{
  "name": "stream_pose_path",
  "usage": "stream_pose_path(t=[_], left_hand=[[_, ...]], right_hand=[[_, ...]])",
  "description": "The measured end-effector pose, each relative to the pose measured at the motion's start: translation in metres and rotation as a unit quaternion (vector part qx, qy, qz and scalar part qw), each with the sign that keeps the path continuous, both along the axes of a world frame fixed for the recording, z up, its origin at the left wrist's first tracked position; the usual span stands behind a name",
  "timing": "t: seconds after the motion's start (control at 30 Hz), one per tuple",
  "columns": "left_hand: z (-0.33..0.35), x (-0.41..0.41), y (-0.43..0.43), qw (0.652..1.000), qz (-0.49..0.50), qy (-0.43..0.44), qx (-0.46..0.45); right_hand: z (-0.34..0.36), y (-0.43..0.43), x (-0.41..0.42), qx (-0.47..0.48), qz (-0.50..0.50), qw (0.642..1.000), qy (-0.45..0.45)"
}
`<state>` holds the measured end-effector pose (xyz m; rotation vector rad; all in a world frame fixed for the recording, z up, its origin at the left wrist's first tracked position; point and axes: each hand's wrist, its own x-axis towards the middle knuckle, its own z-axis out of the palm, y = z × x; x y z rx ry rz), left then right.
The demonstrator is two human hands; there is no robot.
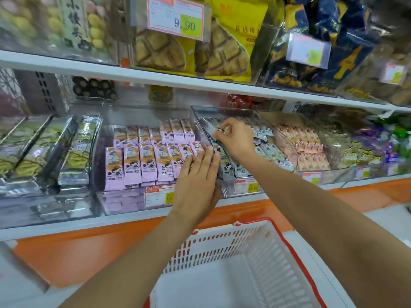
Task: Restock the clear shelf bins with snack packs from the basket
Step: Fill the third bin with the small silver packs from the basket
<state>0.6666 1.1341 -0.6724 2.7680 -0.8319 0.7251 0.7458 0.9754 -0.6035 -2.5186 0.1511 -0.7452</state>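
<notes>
Flat left hand (198, 174) braces the purple packs (142, 161); right hand (235, 138) pinches a grey pack (219, 150): slide it upright into its row

1. Bright, even shop light falls from above; shadows are faint and soft.
2. Pale glare hazes the clear bin walls (142, 114).
3. Wide-angle distortion bends the white shelf edge (200, 83) towards the corners.
4. The blue bags (347, 30) at top right and the green packs (29, 143) at left are smeared; the pink snack packs (144, 161) look sharper.
</notes>
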Motion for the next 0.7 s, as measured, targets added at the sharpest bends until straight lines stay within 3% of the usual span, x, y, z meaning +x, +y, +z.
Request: stream_pose_path(t=[0.3, 0.57, 0.7], left_hand=[[-0.003, 0.0, -0.001, 1.0, -0.013, -0.003, -0.011], [0.001, -0.01, -0.005, 1.0, 0.001, -0.031, 0.002], [-0.012, -0.021, -0.014, 0.988, -0.073, -0.105, -0.086]], right_hand=[[-0.007, 0.002, 0.023, 0.019, -0.006, 1.0, 0.007], [-0.001, -0.015, -0.029, 0.1, 0.111, 0.989, -0.012], [-0.006, -0.033, -0.076, 0.115, 0.157, 0.981, -0.019]])
